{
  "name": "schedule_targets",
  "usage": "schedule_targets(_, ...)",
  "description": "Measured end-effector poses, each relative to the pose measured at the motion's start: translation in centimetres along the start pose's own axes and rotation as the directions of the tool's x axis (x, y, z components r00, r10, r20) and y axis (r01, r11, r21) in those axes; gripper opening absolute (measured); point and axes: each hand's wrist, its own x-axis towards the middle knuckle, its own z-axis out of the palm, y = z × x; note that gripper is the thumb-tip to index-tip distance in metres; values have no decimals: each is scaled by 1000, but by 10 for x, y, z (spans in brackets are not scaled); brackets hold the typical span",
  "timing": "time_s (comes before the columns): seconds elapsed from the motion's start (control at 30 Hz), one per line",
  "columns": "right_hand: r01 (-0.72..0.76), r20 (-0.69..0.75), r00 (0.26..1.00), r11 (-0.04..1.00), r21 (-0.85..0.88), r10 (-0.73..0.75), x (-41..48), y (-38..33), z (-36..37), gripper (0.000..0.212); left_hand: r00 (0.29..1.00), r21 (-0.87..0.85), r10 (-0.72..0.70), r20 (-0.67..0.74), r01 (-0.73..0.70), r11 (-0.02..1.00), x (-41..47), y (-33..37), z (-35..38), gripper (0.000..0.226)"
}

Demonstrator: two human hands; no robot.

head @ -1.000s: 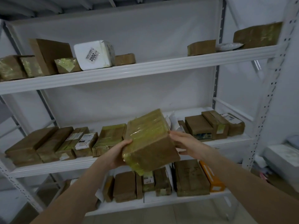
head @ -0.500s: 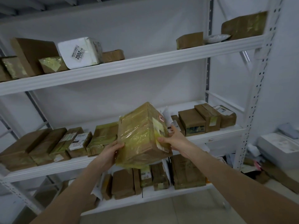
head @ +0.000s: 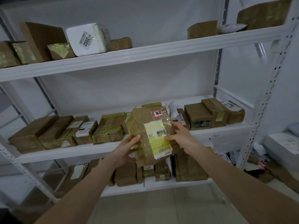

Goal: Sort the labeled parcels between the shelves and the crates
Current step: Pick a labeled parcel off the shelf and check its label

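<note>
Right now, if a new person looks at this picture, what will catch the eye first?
First, the taped brown parcel in the centre, gripped by the left hand and the right hand, its label facing the camera. Next, the white parcel marked 2002, tilted on the top shelf at the left among brown boxes.

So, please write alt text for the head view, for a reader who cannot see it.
A left hand and a right hand hold a taped brown parcel, its white label facing the camera, before a white shelf unit. Brown parcels line its three shelves; a white parcel marked 2002 sits on the top one.
</note>
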Motion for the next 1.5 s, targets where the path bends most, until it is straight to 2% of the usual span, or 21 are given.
schedule_targets(0.2, 4, -73, 997, 1000, -7, -4, -4, 12, 6, 75, 991, -22, 45, -130, -48, 999, 1, -5, 12, 60)
schedule_targets(0.37, -39, -129, 991, 998, -41, 34, -5, 21, 16, 73, 985, 134, 108, -134, -90, 987, -2, -12, 11, 69)
schedule_targets(0.43, -56, -127, 991, 997, -53, 49, -6, 24, 18, 63, 987, 161, 102, -125, -81, 984, -4, -15, 10, 72)
schedule_targets(0.53, -63, -68, 996, 996, -60, 59, -10, 23, 18, 55, 986, 126, 82, -148, -64, 990, -9, -22, 8, 67)
schedule_targets(0.67, -183, 156, 967, 977, -113, 199, -15, 18, 19, 84, 970, 8, 72, -233, -73, 997, -16, -32, 9, 69)
schedule_targets(0.8, -191, 178, 961, 974, -119, 210, -18, 26, 25, 89, 945, -29, 86, -315, -100, 995, -23, -36, 9, 88)
schedule_targets(0.9, -175, 194, 962, 980, -90, 190, -20, 32, 32, 84, 904, -33, 79, -420, -102, 994, -29, -34, 0, 92)
schedule_targets(1.0, -153, 238, 957, 986, -65, 165, -21, 33, 44, 79, 859, 43, 102, -501, -93, 995, -40, -29, -14, 89)
schedule_targets(1.13, -81, 286, 953, 994, -71, 98, -23, 37, 72, 79, 830, 159, 179, -529, -110, 981, -59, -26, -36, 75)
schedule_targets(1.27, -36, 307, 950, 997, -72, 56, -25, 45, 104, 79, 810, 151, 208, -548, -149, 977, -75, -28, -65, 61)
schedule_targets(1.4, -43, 358, 930, 994, -100, 77, -23, 52, 136, 81, 713, 210, 242, -658, -135, 968, -87, -34, -93, 56)
schedule_targets(1.47, -48, 397, 913, 992, -120, 93, -20, 50, 154, 82, 662, 277, 294, -689, -133, 951, -96, -40, -113, 64)
schedule_targets(1.5, -43, 415, 905, 990, -134, 95, -18, 47, 163, 82, 659, 314, 324, -679, -138, 939, -101, -43, -125, 69)
